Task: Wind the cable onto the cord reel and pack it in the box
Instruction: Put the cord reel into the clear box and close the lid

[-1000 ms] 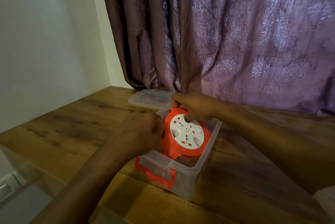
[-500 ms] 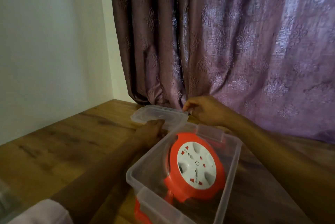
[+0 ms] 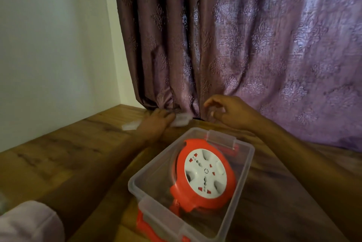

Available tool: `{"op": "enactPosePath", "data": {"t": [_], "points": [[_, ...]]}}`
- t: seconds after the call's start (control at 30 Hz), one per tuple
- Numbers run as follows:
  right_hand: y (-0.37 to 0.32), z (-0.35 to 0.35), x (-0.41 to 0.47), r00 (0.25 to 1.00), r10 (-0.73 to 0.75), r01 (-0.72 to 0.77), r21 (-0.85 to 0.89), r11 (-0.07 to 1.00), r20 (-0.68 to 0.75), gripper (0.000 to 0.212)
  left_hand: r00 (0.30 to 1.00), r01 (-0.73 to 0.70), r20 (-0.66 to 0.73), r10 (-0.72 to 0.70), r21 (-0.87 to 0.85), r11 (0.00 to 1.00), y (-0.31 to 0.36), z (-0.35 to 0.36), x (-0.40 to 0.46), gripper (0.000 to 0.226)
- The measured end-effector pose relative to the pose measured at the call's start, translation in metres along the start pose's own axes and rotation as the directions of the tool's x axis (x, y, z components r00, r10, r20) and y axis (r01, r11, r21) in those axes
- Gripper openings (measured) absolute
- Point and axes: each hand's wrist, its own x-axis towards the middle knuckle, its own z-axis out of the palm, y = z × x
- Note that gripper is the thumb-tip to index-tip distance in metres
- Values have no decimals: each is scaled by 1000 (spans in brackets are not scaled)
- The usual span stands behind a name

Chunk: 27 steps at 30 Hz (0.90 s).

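bare forearms and hands, no rings or watch visible; pale lilac ribbed fabric sleeve cuff at left arm

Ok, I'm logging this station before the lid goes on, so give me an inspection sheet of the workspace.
Surface: wooden table, bare grain visible.
Job's things: orange cord reel lies inside the clear box, which is open; clear lid lies behind it, blurred.
Clutter: nothing seen.
Hands: left hand on the lid; right hand hovers beside it, fingers loosely curled, holding nothing visible.
Cables: none seen loose.
Surroundings: purple curtain behind, white wall at left.
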Motion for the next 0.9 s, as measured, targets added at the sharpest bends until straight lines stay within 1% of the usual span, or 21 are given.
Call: {"op": "enactPosePath", "data": {"t": [0.07, 0.13, 0.17, 0.23, 0.3, 0.33, 0.37, 0.4, 0.47, 0.5, 0.53, 0.6, 0.63, 0.67, 0.7, 0.77, 0.83, 0.9], "points": [[-1, -5, 0, 1000, -15, 14, -45, 999, -27, 42, 998, -28, -63, 27, -24, 999, -1, -37, -5, 50], [-4, -10, 0, 999, -24, 22, -64, 998, -24, 59, 990, -86, -123, 75, -85, 993, 2, -81, -13, 48], [-8, -12, 0, 999, -35, 34, -53, 998, -17, 67, 979, -132, -172, 110, -118, 984, 4, -105, -19, 42], [-15, -17, 1, 997, -71, 71, 9, 997, -36, 77, 948, -224, -271, 166, -198, 954, 7, -152, -33, 22], [-25, -24, 1, 991, -74, 88, 128, 988, -109, 78, 941, -261, -295, 166, -320, 911, 9, -199, -46, 6], [-30, -28, 1, 986, -67, 98, 206, 974, -152, 73, 947, -260, -283, 151, -400, 879, 10, -220, -51, 6], [-36, -32, 1, 980, -60, 115, 287, 951, -192, 67, 955, -251, -266, 127, -506, 825, 11, -237, -57, 9], [-42, -37, -1, 971, -55, 139, 360, 922, -232, 60, 963, -244, -248, 106, -630, 737, 11, -251, -62, 13], [-54, -46, -3, 947, -20, 179, 477, 861, -320, 48, 968, -246, -239, 77, -844, 477, 10, -267, -70, 21], [-59, -51, -5, 937, 20, 180, 532, 827, -348, 44, 972, -233, -226, 62, -913, 336, 10, -270, -73, 24], [-63, -56, -7, 929, 63, 177, 588, 789, -365, 40, 977, -211, -204, 59, -955, 209, 9, -271, -74, 25], [-68, -61, -9, 911, 152, 163, 672, 722, -384, 24, 990, -133, -133, 53, -991, 2, 7, -263, -70, 25], [-67, -62, -10, 897, 219, 122, 691, 712, -384, 17, 997, -63, -66, 38, -995, -75, 6, -253, -66, 26], [-65, -60, -11, 879, 302, 47, 697, 715, -369, 14, 1000, 24, 23, 5, -994, -111, 5, -240, -60, 26], [-61, -56, -13, 858, 383, -48, 690, 722, -341, 16, 992, 110, 116, -53, -989, -102, 6, -224, -54, 25], [-48, -43, -19, 821, 494, -225, 631, 742, -287, 24, 945, 266, 264, -194, -964, -17, 14, -189, -48, 24], [-35, -27, -29, 809, 537, -355, 528, 771, -239, 28, 904, 385, 344, -252, -913, 136, 28, -161, -49, 32], [-23, -14, -37, 818, 539, -422, 429, 799, -199, 30, 913, 401, 335, -233, -844, 357, 44, -142, -51, 34]]}}
